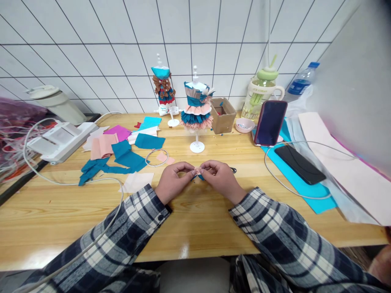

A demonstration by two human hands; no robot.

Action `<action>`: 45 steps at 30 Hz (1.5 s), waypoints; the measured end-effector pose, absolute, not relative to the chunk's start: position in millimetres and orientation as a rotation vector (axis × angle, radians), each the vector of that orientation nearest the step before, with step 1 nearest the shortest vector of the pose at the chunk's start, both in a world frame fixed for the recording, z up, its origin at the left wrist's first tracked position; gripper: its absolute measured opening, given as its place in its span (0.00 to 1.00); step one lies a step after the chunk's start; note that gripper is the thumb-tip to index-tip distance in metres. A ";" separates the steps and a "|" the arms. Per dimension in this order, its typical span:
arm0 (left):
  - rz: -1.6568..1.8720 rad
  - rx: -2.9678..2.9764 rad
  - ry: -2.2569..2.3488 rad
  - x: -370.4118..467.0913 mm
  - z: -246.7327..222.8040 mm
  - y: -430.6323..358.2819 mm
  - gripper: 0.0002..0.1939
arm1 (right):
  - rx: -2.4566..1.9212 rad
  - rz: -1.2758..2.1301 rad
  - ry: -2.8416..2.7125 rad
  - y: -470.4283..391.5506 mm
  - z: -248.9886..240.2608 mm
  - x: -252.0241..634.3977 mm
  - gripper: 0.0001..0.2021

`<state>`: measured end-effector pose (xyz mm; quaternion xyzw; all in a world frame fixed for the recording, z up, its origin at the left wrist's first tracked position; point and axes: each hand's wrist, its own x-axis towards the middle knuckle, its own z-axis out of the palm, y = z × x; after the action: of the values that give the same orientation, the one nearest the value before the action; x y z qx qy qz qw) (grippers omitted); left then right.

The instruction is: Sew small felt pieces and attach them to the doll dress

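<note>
My left hand (173, 179) and my right hand (223, 178) meet over the middle of the table. Between their fingertips they pinch a small piece of peach and teal crepe paper (198, 171). Fingers cover most of it. Just beyond stands a miniature dress form (196, 101) on a white base, wearing a ruffled teal and peach paper dress. Beside my left hand are a roll of tape or ring (146, 158), small peach scraps (167, 158) and a pale paper square (139, 182). A dark handle end (233, 170) pokes out behind my right hand.
Teal crepe pieces (130, 156) lie left, near a white power strip (62, 140) with a looping cable. A second dress form (163, 87), a cardboard box (224, 118) and a pink bowl (244, 125) stand behind. Right are a propped phone (270, 122), a flat phone (301, 165) and paper sheets (345, 162).
</note>
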<state>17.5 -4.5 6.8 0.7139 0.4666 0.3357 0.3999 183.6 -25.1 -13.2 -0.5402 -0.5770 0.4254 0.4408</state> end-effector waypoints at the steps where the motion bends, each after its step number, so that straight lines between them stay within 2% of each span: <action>1: 0.853 1.795 1.177 17.6 6.2 -4.2 0.12 | -1.343 1.056 -1.433 -25.0 -13.5 183.7 0.07; 10: 0.920 1.646 1.157 16.2 2.8 -1.7 0.13 | -1.377 1.072 -1.387 -25.6 -10.3 184.5 0.07; 14: 0.871 1.673 1.136 17.1 1.7 -1.6 0.13 | -1.323 1.084 -1.397 -26.6 -9.6 184.3 0.14; 19: 0.863 1.628 1.024 17.7 -2.9 -1.2 0.15 | -1.310 1.039 -1.372 -24.5 -12.3 185.4 0.08; 28: 0.847 1.617 1.132 18.5 3.8 -0.1 0.13 | -1.285 1.157 -1.232 -25.9 -11.0 184.9 0.08; 32: 0.818 1.699 1.129 18.4 2.7 -0.9 0.12 | -1.268 1.116 -1.328 -26.3 -10.9 184.5 0.14; 34: 0.816 1.717 1.117 17.8 0.8 -0.9 0.11 | -1.290 1.087 -1.390 -25.7 -11.0 184.4 0.12; 36: 0.856 1.654 1.103 17.0 -1.3 -0.2 0.13 | -1.303 1.076 -1.397 -24.4 -11.6 184.7 0.08; 40: 0.946 1.414 1.071 17.1 -4.3 0.8 0.21 | -1.227 1.090 -1.227 -22.1 -14.6 185.7 0.11; 45: 0.864 1.279 1.103 20.8 -3.0 -2.0 0.15 | -1.183 1.092 -1.174 -23.0 -18.7 183.3 0.14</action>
<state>20.8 -2.0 -3.0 0.5479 0.4725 0.3699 0.5829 183.3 -23.0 -18.7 -0.4983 -0.4948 0.4600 0.5434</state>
